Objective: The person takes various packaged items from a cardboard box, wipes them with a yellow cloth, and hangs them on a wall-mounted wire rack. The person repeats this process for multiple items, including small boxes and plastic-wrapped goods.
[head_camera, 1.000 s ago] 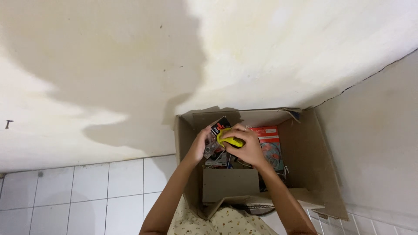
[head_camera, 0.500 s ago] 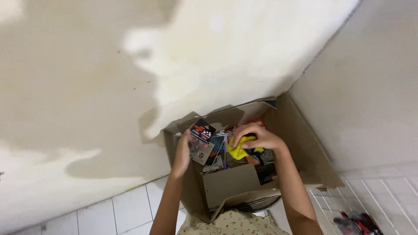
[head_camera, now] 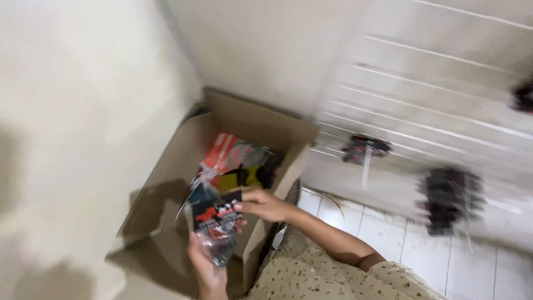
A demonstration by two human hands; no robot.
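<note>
Left hand (head_camera: 206, 266), lowest in view, fingers curled up around the bottom of a dark packet (head_camera: 215, 229) with clear crinkled wrap and red-and-white print; grip closed on it. Right hand (head_camera: 262, 203) just above, thumb and fingers pinching the packet's top edge. Packet held upright between both hands, over the near corner of an open cardboard box (head_camera: 166, 166). Frame is motion-blurred; print detail not readable.

Right forearm runs down-right to a pale sleeve (head_camera: 388, 275) with small dots. Same dotted fabric lies below the arm.

Inside the box, beyond the packet: a yellow item (head_camera: 249, 176) with a dark patch, and a red-and-grey packet (head_camera: 225, 153) leaning toward the far wall. Box flaps stand open; near flap in shadow.

Box sits in a corner against a cream wall (head_camera: 66, 100). To its right, white tiled floor (head_camera: 383, 233), then a pale panel with thin lines. Two dark blurred objects (head_camera: 449, 200) hang there; kind cannot be told.
</note>
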